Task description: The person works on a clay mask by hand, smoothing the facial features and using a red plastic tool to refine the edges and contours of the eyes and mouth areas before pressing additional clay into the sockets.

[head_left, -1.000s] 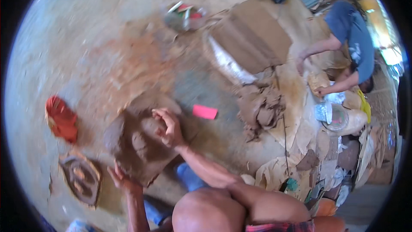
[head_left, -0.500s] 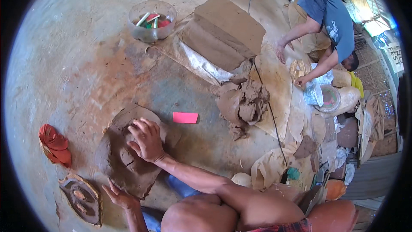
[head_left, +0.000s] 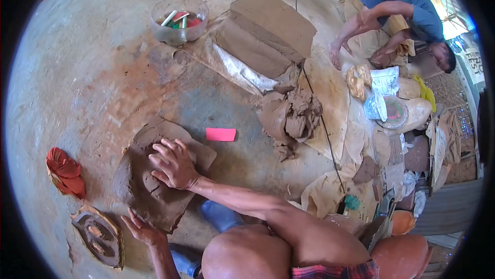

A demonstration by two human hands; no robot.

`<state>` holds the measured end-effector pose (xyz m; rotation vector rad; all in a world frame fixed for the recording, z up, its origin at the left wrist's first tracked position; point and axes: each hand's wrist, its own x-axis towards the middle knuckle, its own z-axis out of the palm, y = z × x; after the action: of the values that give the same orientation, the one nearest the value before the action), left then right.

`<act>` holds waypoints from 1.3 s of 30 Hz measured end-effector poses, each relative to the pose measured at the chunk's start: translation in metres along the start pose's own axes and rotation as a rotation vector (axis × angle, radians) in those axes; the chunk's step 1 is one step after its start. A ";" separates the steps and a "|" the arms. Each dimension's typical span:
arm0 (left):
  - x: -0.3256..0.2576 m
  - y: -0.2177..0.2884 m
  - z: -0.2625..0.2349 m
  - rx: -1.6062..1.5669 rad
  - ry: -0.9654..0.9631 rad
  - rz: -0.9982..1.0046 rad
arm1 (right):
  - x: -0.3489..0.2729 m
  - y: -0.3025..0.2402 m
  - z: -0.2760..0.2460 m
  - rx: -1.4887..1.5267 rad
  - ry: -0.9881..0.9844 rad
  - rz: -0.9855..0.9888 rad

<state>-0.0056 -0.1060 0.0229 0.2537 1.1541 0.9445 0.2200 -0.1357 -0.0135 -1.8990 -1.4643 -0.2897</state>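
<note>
A dark, wet clay slab (head_left: pixel 170 204) with an uneven, raised surface lies on the floor in front of me. My right hand (head_left: pixel 175 166) rests on its upper middle, fingers spread and pressing into the clay. At the slab's lower left edge is my left hand (head_left: pixel 144 229), fingers apart and holding nothing; it touches or nearly touches the rim. Left of that hand sits a leaf-shaped mould (head_left: pixel 119 250) with a pale rim and two raised lumps inside. A bunched orange-red cloth (head_left: pixel 66 173) lies farther left.
A pink paper slip (head_left: pixel 220 134) lies right of the slab. Beyond are a torn clay heap (head_left: pixel 289 116), a large clay block (head_left: pixel 273 23) and a clear basin (head_left: pixel 180 34) holding tools. A black cable (head_left: pixel 326 134) crosses the floor. Another person (head_left: pixel 397 11) bends over at the far right.
My right hand has shifted slightly down and left over the clay. My left hand stays by the rim. The other person has moved their hands away from the blue bucket.
</note>
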 end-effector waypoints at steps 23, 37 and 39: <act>0.067 0.016 -0.032 0.051 -0.280 -0.141 | 0.067 0.016 0.027 1.520 -0.896 0.525; 0.066 0.015 -0.028 0.091 -0.401 -0.042 | 0.136 -0.041 0.078 1.215 0.102 0.079; 0.067 0.011 -0.029 0.087 -0.391 -0.096 | 0.095 -0.021 0.117 0.828 -0.233 0.230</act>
<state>-0.0308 -0.0575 -0.0270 0.4294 0.8390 0.7208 0.2051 0.0141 -0.0357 -1.4048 -1.2116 0.5839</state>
